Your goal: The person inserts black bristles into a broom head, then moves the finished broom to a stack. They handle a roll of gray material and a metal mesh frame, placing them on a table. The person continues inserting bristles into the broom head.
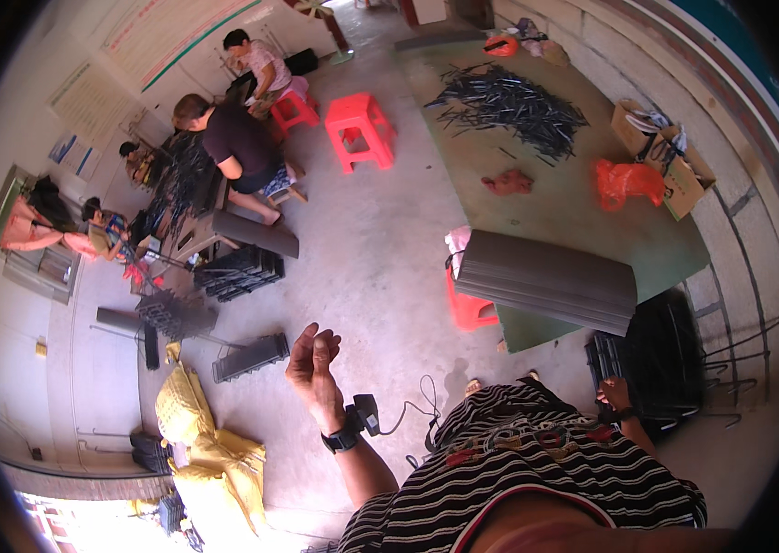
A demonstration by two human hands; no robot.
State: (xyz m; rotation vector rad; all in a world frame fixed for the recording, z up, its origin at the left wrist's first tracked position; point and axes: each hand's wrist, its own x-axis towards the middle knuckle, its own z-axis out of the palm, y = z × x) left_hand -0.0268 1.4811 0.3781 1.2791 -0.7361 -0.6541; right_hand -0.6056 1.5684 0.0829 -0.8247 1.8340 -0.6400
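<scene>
Green table (pixel 592 217), brown cardboard boxes (pixel 666 157), orange bag (pixel 627 182)

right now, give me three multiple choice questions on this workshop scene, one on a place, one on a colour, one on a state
1. Where does the stack of grey sheets lie?
A. on the corner of the green table
B. on the yellow sacks
C. on a red stool

2. What colour are the two plastic stools near the seated people?
A. blue
B. red
C. white

3. How is the left hand?
A. gripping a grey sheet
B. pressed flat on the floor
C. raised in the air, holding nothing

Answers:
1. A, the stack rests on the near corner of the green table.
2. B, both stools are bright red.
3. C, the hand is lifted over the concrete floor, fingers loosely curled, nothing in it; the right hand is down by the black crates.
</scene>
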